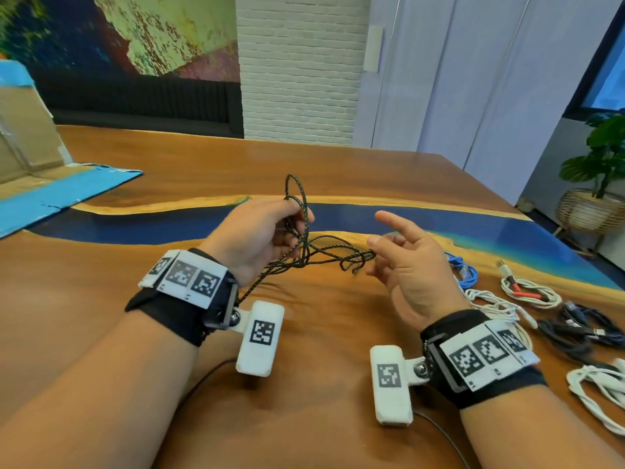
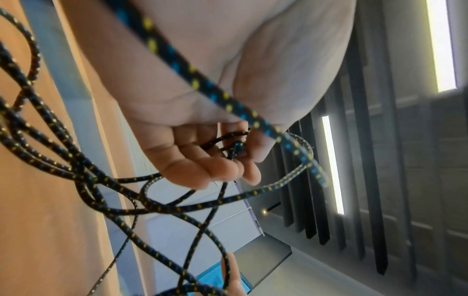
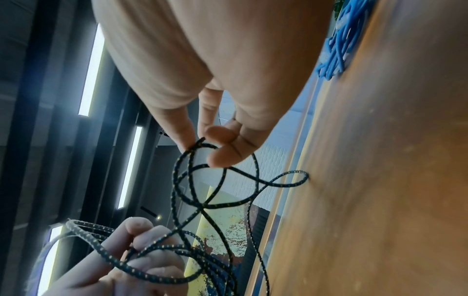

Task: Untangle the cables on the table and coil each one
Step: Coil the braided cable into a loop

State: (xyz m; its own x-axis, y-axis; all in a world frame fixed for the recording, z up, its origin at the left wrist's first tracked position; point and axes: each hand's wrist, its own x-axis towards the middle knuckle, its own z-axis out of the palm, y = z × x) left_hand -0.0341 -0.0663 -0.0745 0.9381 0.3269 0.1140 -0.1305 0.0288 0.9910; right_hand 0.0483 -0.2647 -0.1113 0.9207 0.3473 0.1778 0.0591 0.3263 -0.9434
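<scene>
A black braided cable [image 1: 324, 255] with yellow and blue flecks hangs tangled between my two hands above the wooden table [image 1: 304, 333]. My left hand [image 1: 263, 235] grips several of its loops, fingers curled around them [image 2: 228, 152]. A tall loop sticks up past the left fingers. My right hand [image 1: 389, 252] pinches the cable's other end of the tangle between thumb and finger [image 3: 200, 146], with the index finger pointing out. Loose loops sag between the hands [image 3: 215, 200].
At the right of the table lie a blue cable [image 1: 463, 269], white cables [image 1: 527, 292] with a red band, black cables [image 1: 581, 330] and another white bundle [image 1: 598, 390]. A cardboard box with blue flaps [image 1: 40, 184] sits at the back left. A potted plant [image 1: 602, 170] stands off the right edge.
</scene>
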